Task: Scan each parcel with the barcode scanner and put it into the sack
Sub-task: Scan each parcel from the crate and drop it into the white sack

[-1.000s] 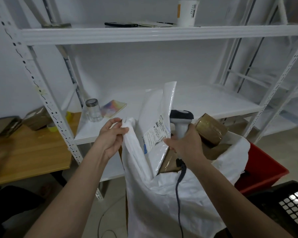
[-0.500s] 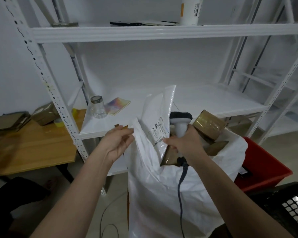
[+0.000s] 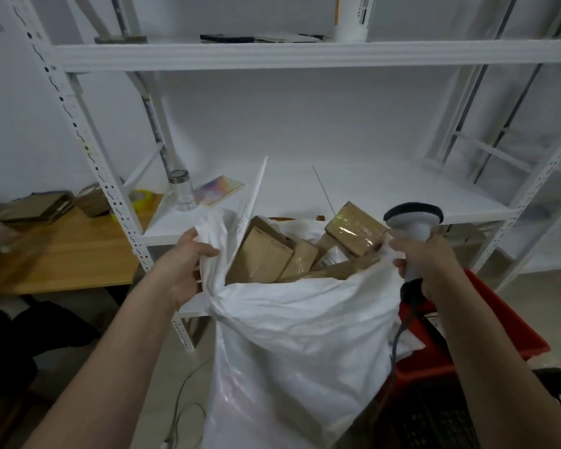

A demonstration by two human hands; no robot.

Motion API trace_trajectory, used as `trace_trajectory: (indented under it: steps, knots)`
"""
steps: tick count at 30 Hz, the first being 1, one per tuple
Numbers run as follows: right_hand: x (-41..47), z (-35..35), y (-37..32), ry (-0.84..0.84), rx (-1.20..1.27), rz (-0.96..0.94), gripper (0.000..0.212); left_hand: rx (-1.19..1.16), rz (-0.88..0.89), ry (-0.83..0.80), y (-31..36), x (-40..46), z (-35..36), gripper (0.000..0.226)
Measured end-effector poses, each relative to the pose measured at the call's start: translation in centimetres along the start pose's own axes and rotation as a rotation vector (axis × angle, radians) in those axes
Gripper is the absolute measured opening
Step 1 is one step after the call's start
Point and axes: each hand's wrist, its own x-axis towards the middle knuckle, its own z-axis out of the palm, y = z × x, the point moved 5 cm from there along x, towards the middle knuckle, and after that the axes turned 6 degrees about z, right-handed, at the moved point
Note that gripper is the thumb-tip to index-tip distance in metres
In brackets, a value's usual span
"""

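Note:
A big white woven sack (image 3: pixel 292 335) stands open in front of me, filled with several brown cardboard parcels (image 3: pixel 263 254). A tape-wrapped brown parcel (image 3: pixel 353 230) lies on top at the right. A flat white mailer (image 3: pixel 251 196) sticks up edge-on at the sack's left side. My left hand (image 3: pixel 182 264) grips the sack's left rim. My right hand (image 3: pixel 425 260) grips the handle of the grey barcode scanner (image 3: pixel 413 218) at the sack's right rim, its cable hanging down.
White metal shelving (image 3: pixel 305 56) stands behind the sack, with a glass jar (image 3: pixel 181 191) and a colourful booklet (image 3: pixel 219 191) on the middle shelf. A wooden table (image 3: pixel 55 251) with flat cartons is at left. A red bin (image 3: pixel 486 328) and a black crate (image 3: pixel 467 413) sit at right.
My hands have spread apart, pulling the sack's mouth wide. The scanner moved right with my right hand. The white mailer has sunk lower and turned edge-on.

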Motion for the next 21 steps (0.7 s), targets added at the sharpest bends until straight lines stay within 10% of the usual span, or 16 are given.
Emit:
trace_trajectory:
  steps: [6,9,18,21]
  knots:
    - [3.8,-2.5,6.5,-0.127,0.013,0.284,0.049,-0.365,0.027,0.204,-0.1,-1.5,2.6,0.005]
    - [3.8,-2.4,7.6,-0.168,-0.008,0.299,0.02,-0.25,-0.019,0.266,-2.1,-1.9,3.8,0.011]
    - [3.6,-6.9,-1.8,0.087,0.378,-0.091,0.071,-0.427,0.184,0.44,0.2,-2.9,2.6,0.036]
    - [3.8,-5.9,0.7,0.126,0.224,0.005,0.048,-0.239,0.146,0.491,-1.5,-3.0,4.5,0.043]
